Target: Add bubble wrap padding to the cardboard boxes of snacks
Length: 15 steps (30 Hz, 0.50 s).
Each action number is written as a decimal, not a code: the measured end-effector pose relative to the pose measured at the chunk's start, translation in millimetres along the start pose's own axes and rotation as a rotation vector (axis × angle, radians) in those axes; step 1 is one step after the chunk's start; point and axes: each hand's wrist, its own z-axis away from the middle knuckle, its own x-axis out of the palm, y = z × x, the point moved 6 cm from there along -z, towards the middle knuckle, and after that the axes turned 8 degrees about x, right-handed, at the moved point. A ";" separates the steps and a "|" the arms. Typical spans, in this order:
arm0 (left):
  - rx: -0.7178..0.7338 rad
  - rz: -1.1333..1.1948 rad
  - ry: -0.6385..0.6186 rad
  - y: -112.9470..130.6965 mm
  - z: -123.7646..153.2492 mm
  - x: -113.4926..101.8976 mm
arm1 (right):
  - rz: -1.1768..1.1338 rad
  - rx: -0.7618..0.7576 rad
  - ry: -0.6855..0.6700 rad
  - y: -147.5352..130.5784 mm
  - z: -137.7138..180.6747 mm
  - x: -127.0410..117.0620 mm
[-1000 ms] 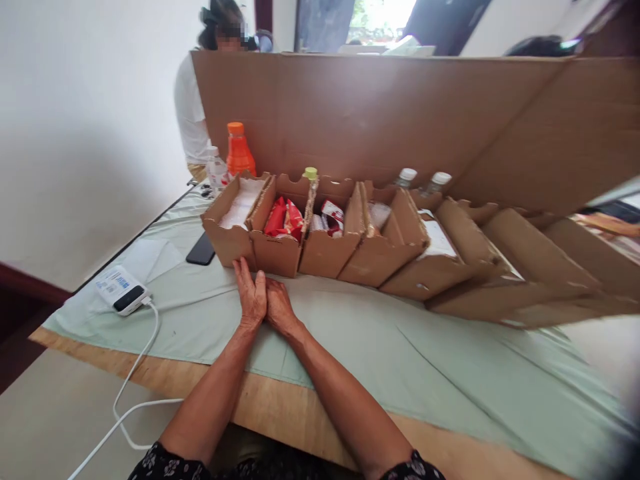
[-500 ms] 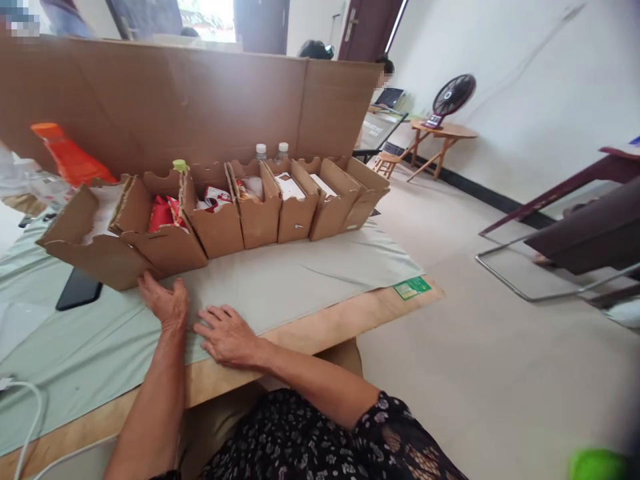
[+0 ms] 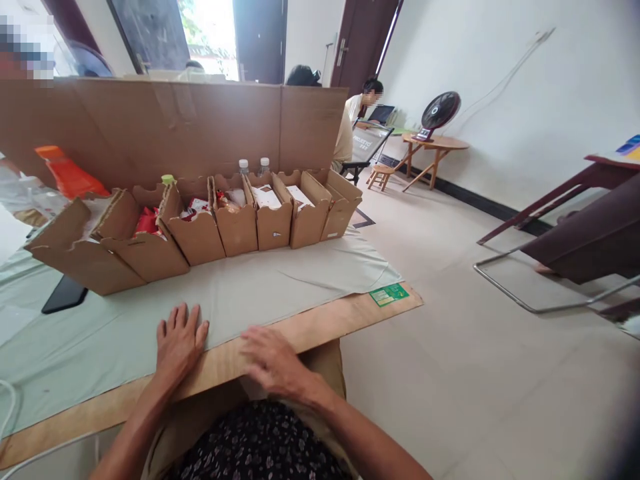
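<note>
My left hand (image 3: 179, 340) lies flat and open on the pale green cloth (image 3: 280, 280) near the table's front edge, holding nothing. My right hand (image 3: 273, 363) hovers open at the wooden table edge (image 3: 320, 323), fingers stretched and slightly blurred, empty. Beyond both hands stands a row of several open cardboard boxes (image 3: 200, 227) with red packets (image 3: 145, 220) and white packs inside. Neither hand touches the boxes.
A tall cardboard sheet (image 3: 175, 127) stands behind the boxes, with an orange bottle (image 3: 67, 175) and clear bottles (image 3: 253, 165) along it. A black phone (image 3: 65, 293) lies at left. A person sits far back by a small table with a fan (image 3: 440, 110). A metal-framed bench (image 3: 565, 247) stands right.
My view has swung right. Both hands have separated and pulled back from the boxes toward the table's front edge; the right hand has come off the cloth.
</note>
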 end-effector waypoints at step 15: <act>0.650 0.421 -0.067 216.7 -149.1 -19.6 | 0.081 0.105 -0.192 101.3 18.7 -123.6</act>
